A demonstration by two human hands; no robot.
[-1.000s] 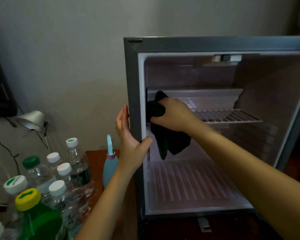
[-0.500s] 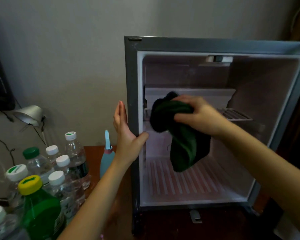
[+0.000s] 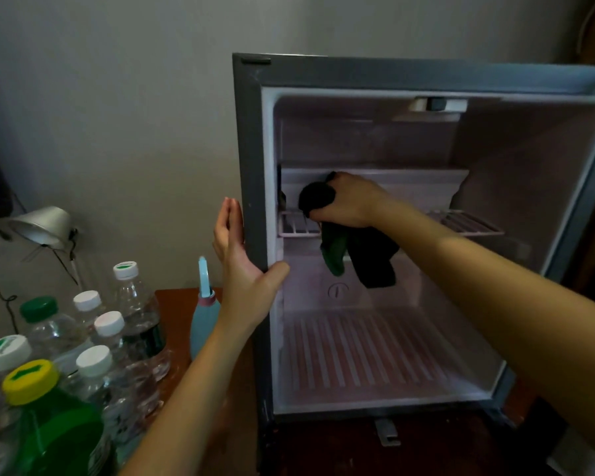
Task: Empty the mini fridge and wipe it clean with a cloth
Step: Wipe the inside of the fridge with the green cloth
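— Fridge (image 3: 251, 149): where does it stand, and how?

— On a dark wooden table (image 3: 172, 300) against a grey wall; its front is open toward the camera, a grey frame round a pale inside; a white wire shelf (image 3: 468, 223) crosses it about halfway up.

— What is the left hand (image 3: 241, 266) doing?

— It braces the frame's left edge. The forearm rises from below; the fingers are straight and together, pointing up, flat along the outer side; the thumb lies across the front edge onto the inner rim. Nothing is clasped in it.

— And the right hand (image 3: 351, 201)?

— The arm reaches in from the lower right, wrist a little bent; the fingers are curled tight round a bunched dark green cloth (image 3: 375, 266), knuckles up, with the wad pressed toward the back left corner just above the shelf. The loose ends hang down past the shelf's front bar.

— What is beside the fridge?

— A cluster of clear bottles (image 3: 138, 314) with white caps, left of it; a green bottle (image 3: 59, 431) with a yellow cap nearest the camera; a pale blue squeeze bottle (image 3: 203, 321) just beside the left wrist; a small silver lamp (image 3: 42, 225) farther back.
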